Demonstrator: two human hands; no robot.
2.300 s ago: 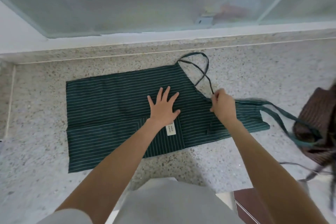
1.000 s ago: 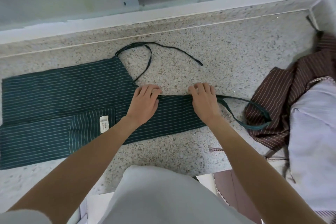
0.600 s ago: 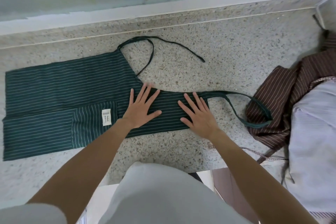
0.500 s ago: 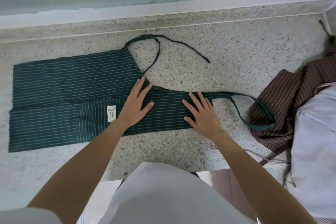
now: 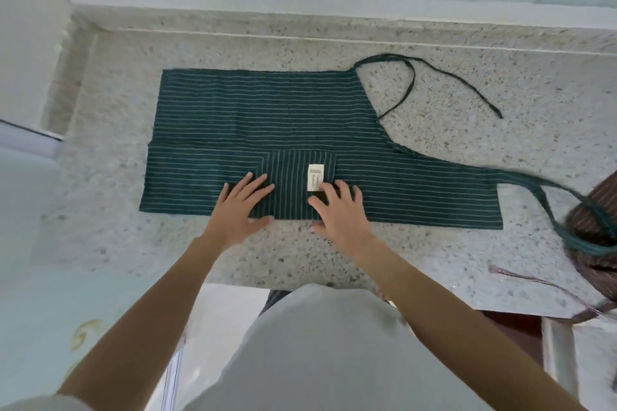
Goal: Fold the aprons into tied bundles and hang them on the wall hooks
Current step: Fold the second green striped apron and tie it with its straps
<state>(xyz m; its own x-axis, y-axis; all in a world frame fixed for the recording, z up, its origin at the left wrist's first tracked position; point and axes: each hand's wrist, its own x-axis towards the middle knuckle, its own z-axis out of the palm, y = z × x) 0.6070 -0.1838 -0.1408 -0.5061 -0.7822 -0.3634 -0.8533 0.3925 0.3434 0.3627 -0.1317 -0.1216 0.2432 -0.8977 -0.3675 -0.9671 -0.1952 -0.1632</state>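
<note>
Both hands, left (image 5: 243,207) and right (image 5: 337,210), press flat, fingers spread, holding nothing, smoothing the apron (image 5: 267,120); next, I'd judge, another lengthwise fold away from them.

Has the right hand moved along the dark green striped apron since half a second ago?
Yes. The right hand slid from the narrow bib end toward the white label on the dark green striped apron.
</note>
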